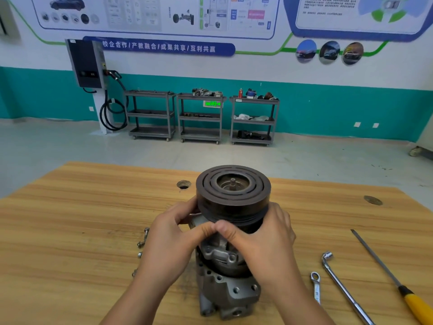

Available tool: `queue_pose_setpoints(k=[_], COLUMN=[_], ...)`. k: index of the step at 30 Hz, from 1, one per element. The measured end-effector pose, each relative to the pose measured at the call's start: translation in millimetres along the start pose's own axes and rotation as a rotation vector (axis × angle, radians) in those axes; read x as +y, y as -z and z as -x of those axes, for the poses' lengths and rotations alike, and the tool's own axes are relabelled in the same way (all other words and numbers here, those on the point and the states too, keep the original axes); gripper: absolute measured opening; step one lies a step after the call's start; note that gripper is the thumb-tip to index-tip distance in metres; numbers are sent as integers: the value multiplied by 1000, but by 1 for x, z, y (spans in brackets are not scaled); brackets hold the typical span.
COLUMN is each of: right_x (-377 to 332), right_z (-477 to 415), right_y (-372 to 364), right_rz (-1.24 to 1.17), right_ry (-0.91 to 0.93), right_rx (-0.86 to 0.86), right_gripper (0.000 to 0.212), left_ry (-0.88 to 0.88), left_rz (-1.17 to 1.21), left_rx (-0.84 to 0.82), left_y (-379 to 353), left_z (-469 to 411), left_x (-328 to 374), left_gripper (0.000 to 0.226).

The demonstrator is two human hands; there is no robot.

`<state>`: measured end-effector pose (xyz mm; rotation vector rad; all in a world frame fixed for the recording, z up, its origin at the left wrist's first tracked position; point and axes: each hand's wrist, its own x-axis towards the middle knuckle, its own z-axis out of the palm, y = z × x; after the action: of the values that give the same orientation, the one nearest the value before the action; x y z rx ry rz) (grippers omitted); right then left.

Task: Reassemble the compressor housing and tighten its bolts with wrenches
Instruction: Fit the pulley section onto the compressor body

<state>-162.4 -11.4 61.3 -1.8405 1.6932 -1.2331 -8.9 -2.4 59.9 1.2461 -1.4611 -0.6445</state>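
Note:
A grey metal compressor [226,285] stands upright on the wooden table [70,219], its dark grooved pulley [232,191] on top. My left hand [171,238] grips the housing just under the pulley from the left. From the right, my right hand [260,238] grips the same upper section, and the two thumbs meet at the front. The lower housing with its bolt holes shows between my forearms. Several loose bolts [143,240] lie on the table left of my left hand, partly hidden by it.
To the right lie a small ring spanner [316,287], a long L-shaped socket wrench [339,282] and a yellow-handled screwdriver [386,273]. The tabletop has a round hole [183,184] behind the compressor. Three grey carts [201,117] stand by the far wall.

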Motion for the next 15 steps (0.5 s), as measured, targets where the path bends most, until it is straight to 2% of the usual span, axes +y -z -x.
queue_pose_setpoints(k=[5, 8, 11, 15], right_x=[14, 27, 35, 46], right_z=[-16, -22, -28, -39], right_y=[14, 22, 23, 23], right_rz=[-200, -305, -467, -633], right_ry=[50, 70, 146, 207], right_rx=[-138, -172, -213, -304], right_gripper=[75, 63, 76, 95], left_ry=[-51, -75, -101, -141], left_rz=[18, 36, -5, -41], left_rx=[-108, -162, -182, -108], left_y=[5, 7, 3, -7], left_z=[8, 18, 27, 34], left_x=[10, 12, 13, 13], left_gripper=[25, 36, 41, 45])
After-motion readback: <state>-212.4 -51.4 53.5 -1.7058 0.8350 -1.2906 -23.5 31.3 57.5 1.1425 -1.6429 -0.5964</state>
